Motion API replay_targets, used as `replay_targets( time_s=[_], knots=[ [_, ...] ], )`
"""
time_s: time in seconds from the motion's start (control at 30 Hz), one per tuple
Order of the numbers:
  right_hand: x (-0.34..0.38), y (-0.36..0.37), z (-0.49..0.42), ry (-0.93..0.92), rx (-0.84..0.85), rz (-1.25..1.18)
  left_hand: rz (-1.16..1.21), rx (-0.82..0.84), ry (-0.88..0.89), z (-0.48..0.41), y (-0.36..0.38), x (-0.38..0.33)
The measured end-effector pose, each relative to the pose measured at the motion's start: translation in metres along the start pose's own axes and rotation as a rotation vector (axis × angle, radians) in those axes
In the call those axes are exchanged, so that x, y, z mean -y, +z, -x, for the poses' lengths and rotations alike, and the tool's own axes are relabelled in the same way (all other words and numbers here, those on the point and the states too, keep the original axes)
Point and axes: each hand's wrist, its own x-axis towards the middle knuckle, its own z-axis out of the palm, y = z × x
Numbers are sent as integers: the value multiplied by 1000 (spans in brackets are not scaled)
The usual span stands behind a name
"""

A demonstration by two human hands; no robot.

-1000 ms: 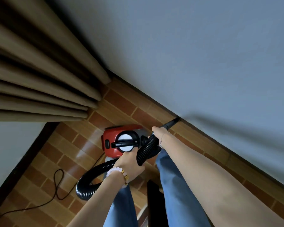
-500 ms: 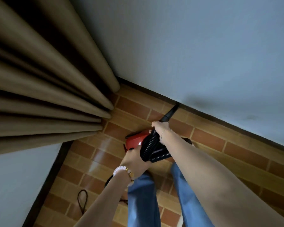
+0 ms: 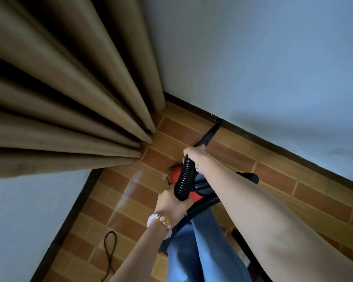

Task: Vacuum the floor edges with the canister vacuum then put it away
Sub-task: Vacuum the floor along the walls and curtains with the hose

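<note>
Right hand (image 3: 194, 154) wraps around the upper end of the black ribbed hose (image 3: 184, 178). Beyond that grip, the crevice nozzle (image 3: 209, 135) reaches the dark skirting (image 3: 192, 107) at the wall foot. Below the grip, left hand (image 3: 171, 200) clasps the red canister (image 3: 175, 174), fingers hidden behind the hose

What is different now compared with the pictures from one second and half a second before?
The nozzle has slid along the baseboard toward the curtain corner, and the red canister has followed, now mostly hidden behind the hose. Unchanged: right hand grips the hose end, left hand holds the canister.
</note>
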Motion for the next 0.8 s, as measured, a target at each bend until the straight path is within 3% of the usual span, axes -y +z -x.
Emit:
replay_targets(
  time_s=[0.37,0.43,0.6,0.8],
  knots=[
    [-4,42,-8,-121,-5,279,189,-99,-55,-7,-15,23],
    [-1,54,-6,-125,6,217,251,-128,-59,-8,-22,25],
    [6,79,-9,26,138,-367,329,-206,-47,-14,-40,24],
    [9,92,-19,-10,138,-201,385,-228,-50,-12,-41,25]
  ],
)
